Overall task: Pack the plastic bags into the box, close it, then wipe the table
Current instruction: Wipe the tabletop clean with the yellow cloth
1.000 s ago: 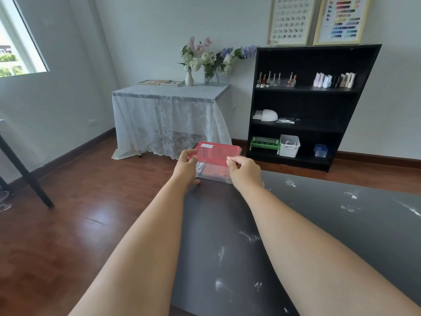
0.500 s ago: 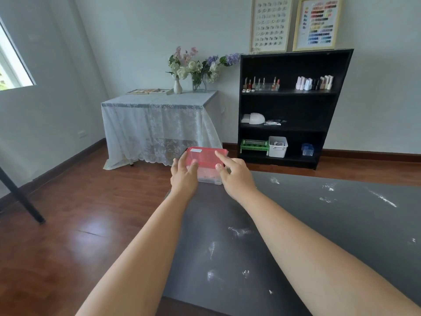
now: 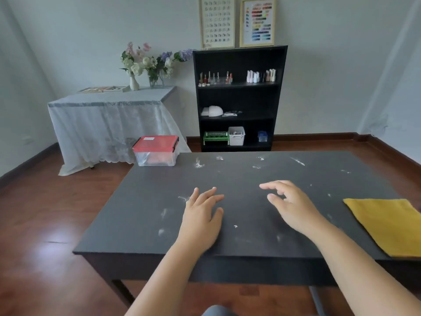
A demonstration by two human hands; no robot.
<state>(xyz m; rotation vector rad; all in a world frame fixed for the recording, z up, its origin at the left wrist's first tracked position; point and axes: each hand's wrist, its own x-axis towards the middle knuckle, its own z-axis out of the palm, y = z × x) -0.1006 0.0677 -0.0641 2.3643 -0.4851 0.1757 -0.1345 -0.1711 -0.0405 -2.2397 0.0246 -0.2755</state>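
Bare tabletop between corner box and yellow cloth at right edge.

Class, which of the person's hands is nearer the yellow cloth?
Right. The right hand is just left of the yellow cloth; the left hand is further left.

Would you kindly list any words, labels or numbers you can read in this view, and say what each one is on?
No text is legible.
White sticker on the red lid of the clear plastic box: too small to read.
Left framed chart of nail samples: any print too blurred.
Right framed colour chart: captions too blurred.
Small bottles on the black bookshelf: labels too small.
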